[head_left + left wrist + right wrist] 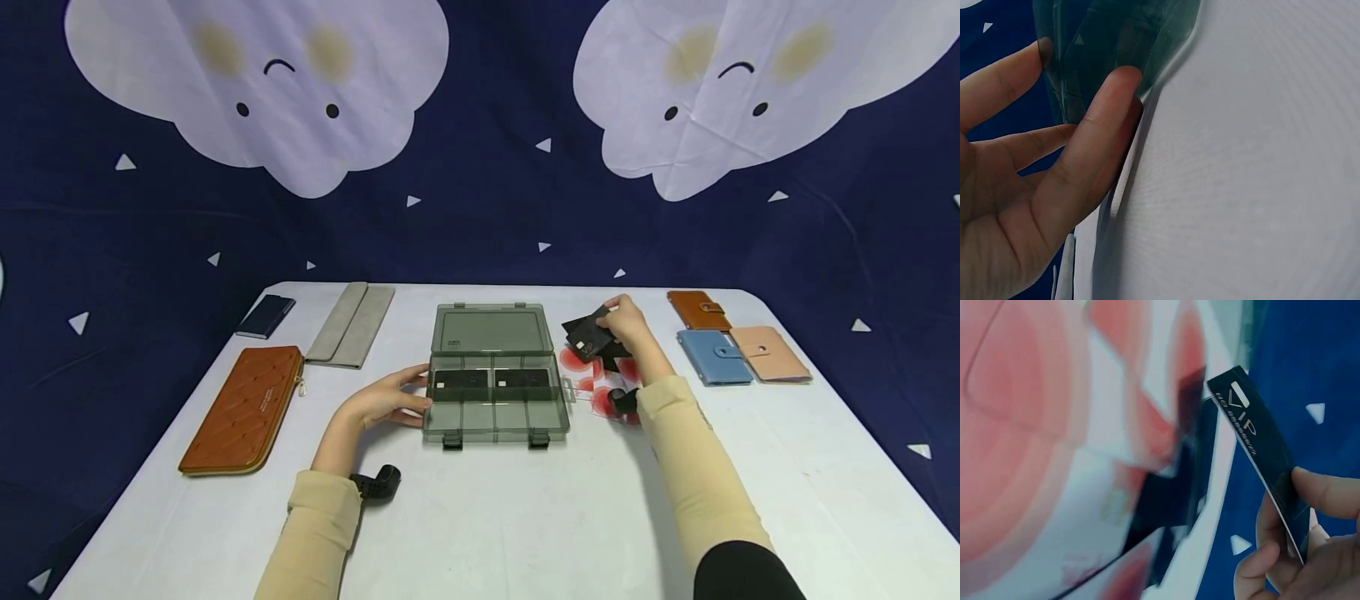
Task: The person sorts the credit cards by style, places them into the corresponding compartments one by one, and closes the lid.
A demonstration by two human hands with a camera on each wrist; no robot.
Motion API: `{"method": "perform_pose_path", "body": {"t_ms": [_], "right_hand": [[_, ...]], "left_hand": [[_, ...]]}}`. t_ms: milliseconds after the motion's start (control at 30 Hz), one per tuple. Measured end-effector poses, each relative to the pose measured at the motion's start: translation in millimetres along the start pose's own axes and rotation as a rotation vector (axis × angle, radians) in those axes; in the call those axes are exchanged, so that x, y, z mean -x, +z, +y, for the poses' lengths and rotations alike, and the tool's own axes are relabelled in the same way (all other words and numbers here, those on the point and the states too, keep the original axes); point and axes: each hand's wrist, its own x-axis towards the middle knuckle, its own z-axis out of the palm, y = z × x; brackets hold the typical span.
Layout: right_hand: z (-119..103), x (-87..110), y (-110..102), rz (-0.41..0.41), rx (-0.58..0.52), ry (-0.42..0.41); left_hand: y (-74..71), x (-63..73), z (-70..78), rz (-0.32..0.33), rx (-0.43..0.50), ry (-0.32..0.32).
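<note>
My left hand [388,398] touches the left side of a clear grey-green plastic compartment box [492,435], fingers spread and fairly straight. Close up in the left wrist view, the thumb [1094,119] lies against the box wall [1116,37]. The box's lid [492,331] is folded back, and two black cards [522,377] lie side by side in its compartments. To its right, my right hand [626,321] pinches a black card [1257,444] marked VIP between thumb and fingers. Below it, more black cards [615,354] lie over red-and-white cards [585,385].
On the left lie a brown quilted zip wallet [243,408], a grey flap pouch [351,325] and a dark blue booklet-like case [266,316]. On the right are brown [697,310], blue [714,357] and pink [770,353] card holders. A dark blue cloud-print curtain [495,225] hangs behind the white table.
</note>
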Motion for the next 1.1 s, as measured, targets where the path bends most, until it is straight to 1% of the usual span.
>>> {"method": "perform_pose_path", "body": {"t_ms": [67, 100, 167, 233, 367, 600, 667, 900, 1033, 1100], "right_hand": [[-38.6, 40.0, -3.8, 0.006, 0.034, -0.033], [-51.9, 54.0, -4.4, 0.017, 0.044, -0.064], [-71.7, 72.9, -3.6, 0.031, 0.047, -0.115], [-86.1, 83.7, -0.3, 0.025, 0.034, -0.148], [-106.7, 94.4, 11.1, -0.017, -0.035, -0.163], [-130.4, 107.0, 37.7, -0.125, -0.068, -0.217], [-134.5, 110.6, 45.0, -0.169, -0.078, -0.225], [-143.4, 120.2, 67.2, -0.332, -0.057, -0.242], [-147.2, 123.0, 78.6, -0.416, -0.077, -0.233], [-148.8, 124.2, 83.8, -0.445, -0.063, -0.226]], "left_hand": [[0.0, -0.2, -0.5, -0.001, 0.001, -0.001], [0.0, -0.3, -0.6, -0.001, 0.001, -0.001], [-0.2, -0.3, -0.6, -0.002, 0.000, -0.001], [-0.5, -0.3, -0.6, -0.003, -0.002, -0.001], [-0.7, 0.0, -0.4, -0.003, -0.006, 0.000], [-0.5, 0.2, -0.3, -0.004, -0.009, -0.001], [-0.2, -0.1, -0.3, -0.003, -0.008, -0.002], [-0.1, -0.4, -0.6, 0.000, -0.013, 0.001], [-0.1, -0.2, -0.7, 0.000, -0.014, 0.001], [-0.2, -0.1, -0.7, 0.001, -0.015, 0.001]]}}
